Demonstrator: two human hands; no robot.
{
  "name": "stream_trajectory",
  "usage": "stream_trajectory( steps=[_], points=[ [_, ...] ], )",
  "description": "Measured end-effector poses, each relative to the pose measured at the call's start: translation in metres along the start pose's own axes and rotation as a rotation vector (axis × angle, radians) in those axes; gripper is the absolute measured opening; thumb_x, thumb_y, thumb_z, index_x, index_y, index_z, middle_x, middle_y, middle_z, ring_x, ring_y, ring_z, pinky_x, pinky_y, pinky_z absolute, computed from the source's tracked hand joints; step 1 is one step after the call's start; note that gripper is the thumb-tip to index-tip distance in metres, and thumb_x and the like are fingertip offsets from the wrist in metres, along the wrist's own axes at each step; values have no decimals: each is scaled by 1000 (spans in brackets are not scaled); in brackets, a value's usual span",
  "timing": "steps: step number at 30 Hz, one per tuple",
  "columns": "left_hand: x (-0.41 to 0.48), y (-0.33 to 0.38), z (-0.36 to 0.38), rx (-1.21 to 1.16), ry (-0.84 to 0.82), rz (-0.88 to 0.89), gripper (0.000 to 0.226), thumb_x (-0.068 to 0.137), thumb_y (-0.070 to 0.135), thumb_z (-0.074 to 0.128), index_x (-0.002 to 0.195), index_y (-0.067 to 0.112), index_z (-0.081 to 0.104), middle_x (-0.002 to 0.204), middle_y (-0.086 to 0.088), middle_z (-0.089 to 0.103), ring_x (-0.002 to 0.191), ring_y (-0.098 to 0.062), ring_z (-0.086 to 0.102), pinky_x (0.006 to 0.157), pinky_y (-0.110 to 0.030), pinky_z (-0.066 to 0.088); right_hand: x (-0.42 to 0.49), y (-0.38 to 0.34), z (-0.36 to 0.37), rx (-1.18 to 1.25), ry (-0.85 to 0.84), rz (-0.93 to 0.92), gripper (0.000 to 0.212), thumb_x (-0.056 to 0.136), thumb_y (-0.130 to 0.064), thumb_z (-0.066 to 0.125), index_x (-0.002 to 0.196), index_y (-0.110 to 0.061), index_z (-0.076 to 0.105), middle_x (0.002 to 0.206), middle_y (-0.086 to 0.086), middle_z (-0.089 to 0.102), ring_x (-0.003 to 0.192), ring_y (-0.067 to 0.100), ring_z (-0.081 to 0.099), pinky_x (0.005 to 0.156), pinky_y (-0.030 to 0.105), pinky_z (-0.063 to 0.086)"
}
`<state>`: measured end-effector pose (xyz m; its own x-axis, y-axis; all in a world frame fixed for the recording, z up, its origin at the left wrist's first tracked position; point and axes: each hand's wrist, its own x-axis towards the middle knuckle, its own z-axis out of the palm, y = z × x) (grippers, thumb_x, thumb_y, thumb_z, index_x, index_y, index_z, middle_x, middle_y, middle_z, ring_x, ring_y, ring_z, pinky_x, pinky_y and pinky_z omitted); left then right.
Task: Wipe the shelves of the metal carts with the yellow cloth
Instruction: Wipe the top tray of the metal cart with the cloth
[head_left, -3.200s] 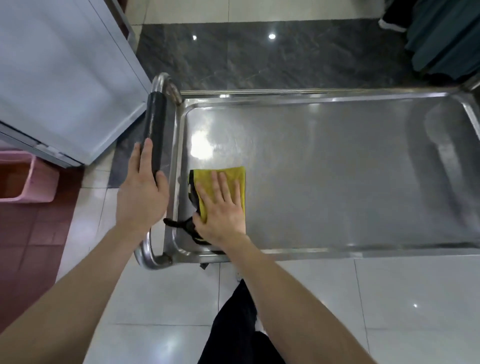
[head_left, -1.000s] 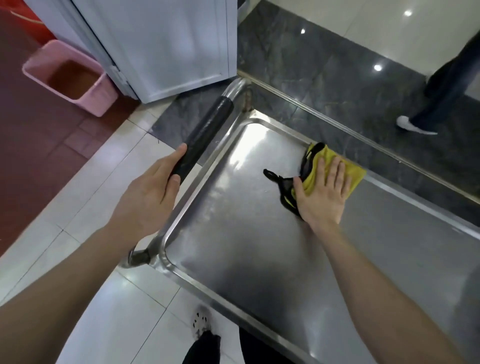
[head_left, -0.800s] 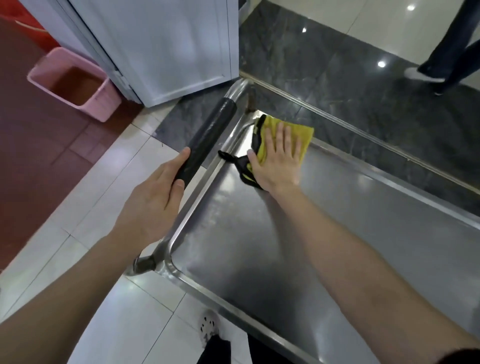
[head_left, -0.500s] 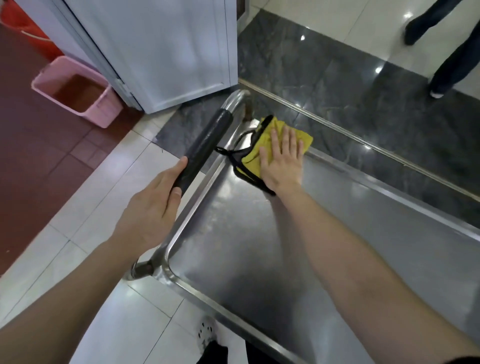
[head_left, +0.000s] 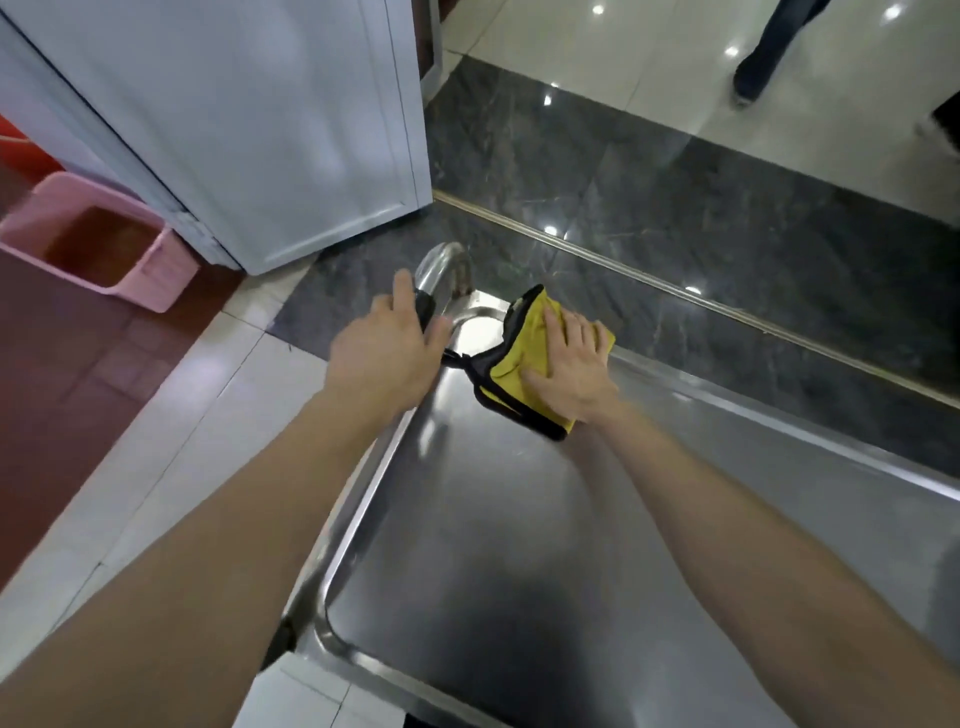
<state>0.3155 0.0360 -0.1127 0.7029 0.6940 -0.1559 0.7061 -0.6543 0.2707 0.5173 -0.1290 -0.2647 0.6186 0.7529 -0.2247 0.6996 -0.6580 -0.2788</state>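
Observation:
The metal cart's top shelf (head_left: 519, 545) is a shiny steel tray that fills the lower right of the head view. A yellow cloth with black trim (head_left: 511, 371) lies near the shelf's far left corner. My right hand (head_left: 571, 371) presses flat on the cloth, fingers straight and spread. My left hand (head_left: 387, 356) grips the far end of the cart's black-sleeved handle (head_left: 423, 306), and my left arm hides most of the handle.
A pale blue-grey cabinet (head_left: 234, 114) stands just beyond the cart's handle end. A pink bin (head_left: 98, 244) sits on the red floor at the left. A person's leg and shoe (head_left: 753, 78) are on the light tiles at the far right.
My left hand has slid along the handle to its far end. My right hand with the cloth stays by the far left corner. The view has moved in closer over the cart.

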Motion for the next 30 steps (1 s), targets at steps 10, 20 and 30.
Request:
stream_trajectory(
  steps=[10,20,30],
  points=[
    [-5,3,13,47,53,22,65,112,38,39,165,8,18,131,-17,55,90,-39,67,65,-42,41,89,-72,-31,126,-167,-85,38,92,-48,60,118,-21,59,117,8,69,105,32,65,87,40,49],
    [-8,6,21,199,58,47,91,106,28,56,171,15,-6,154,-20,43,114,-39,63,68,-42,51,70,-39,-39,214,-165,-81,17,94,-38,62,97,-22,58,94,4,71,86,28,65,78,42,55],
    [-34,85,69,383,61,353,70,98,29,39,161,-2,37,165,-29,38,157,-45,30,130,-63,17,-35,107,-64,291,-150,68,18,88,-42,65,89,-26,58,90,-3,68,86,24,64,77,41,53]
  ],
)
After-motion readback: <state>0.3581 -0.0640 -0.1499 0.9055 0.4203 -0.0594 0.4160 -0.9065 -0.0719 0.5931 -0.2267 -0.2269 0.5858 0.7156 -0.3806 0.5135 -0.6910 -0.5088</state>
